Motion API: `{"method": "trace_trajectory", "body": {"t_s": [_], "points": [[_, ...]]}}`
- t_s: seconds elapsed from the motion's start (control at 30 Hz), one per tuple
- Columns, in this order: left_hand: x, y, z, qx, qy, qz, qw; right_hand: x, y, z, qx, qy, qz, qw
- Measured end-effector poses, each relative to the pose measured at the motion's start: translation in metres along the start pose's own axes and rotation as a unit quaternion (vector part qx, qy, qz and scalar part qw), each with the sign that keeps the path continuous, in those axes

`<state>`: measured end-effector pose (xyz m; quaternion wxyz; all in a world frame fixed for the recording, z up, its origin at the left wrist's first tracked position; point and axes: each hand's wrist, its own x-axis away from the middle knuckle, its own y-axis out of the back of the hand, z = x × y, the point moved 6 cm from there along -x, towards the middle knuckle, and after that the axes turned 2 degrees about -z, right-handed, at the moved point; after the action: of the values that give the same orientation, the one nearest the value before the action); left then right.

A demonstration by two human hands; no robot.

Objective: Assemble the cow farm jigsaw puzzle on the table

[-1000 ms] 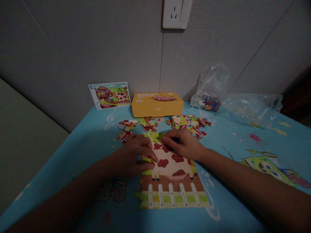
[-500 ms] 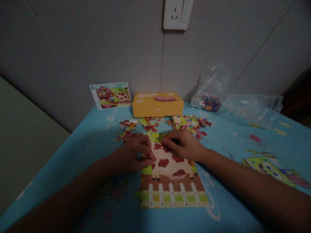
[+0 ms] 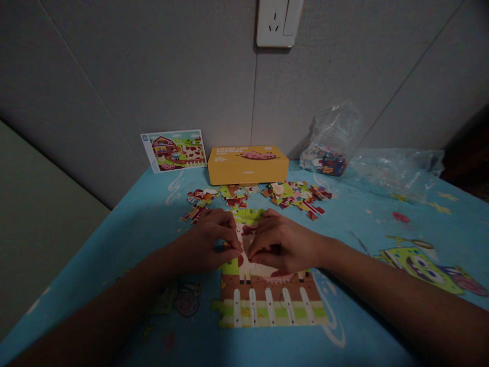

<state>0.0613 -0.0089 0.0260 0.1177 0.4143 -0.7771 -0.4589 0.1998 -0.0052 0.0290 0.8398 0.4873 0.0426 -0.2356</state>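
Note:
A partly joined jigsaw puzzle lies flat on the table in front of me, showing a white cow with brown patches behind a white fence. At its left edge my left hand rests with fingers bent, thumb and forefinger closed on the puzzle's border. My right hand lies over the cow's body, its thumb and fingertips pinched together near the cow's neck. Whatever sits between those fingertips is hidden. Part of the cow is covered by the right hand. Loose puzzle pieces lie in groups just beyond both hands.
Behind the pieces stands a yellow puzzle box against the wall. A picture card leans to its left. On the right are a clear bag of pieces and a crumpled plastic wrapper. A blue patterned cloth covers the table.
My right hand has come nearer to me and slightly left, from the cow's upper back to its body, with fingertips drawn together. The left hand stays almost in place.

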Motion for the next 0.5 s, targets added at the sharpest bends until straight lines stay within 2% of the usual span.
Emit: {"method": "trace_trajectory", "body": {"t_s": [0.33, 0.5], "points": [[0.0004, 0.0027, -0.0003, 0.002, -0.003, -0.005, 1.000, -0.0013, -0.0028, 0.0090, -0.022, 0.045, 0.014, 0.999], [0.0014, 0.0057, -0.0005, 0.005, -0.008, -0.009, 1.000, -0.0001, 0.0005, 0.0040, -0.011, 0.028, -0.020, 0.999]]}}
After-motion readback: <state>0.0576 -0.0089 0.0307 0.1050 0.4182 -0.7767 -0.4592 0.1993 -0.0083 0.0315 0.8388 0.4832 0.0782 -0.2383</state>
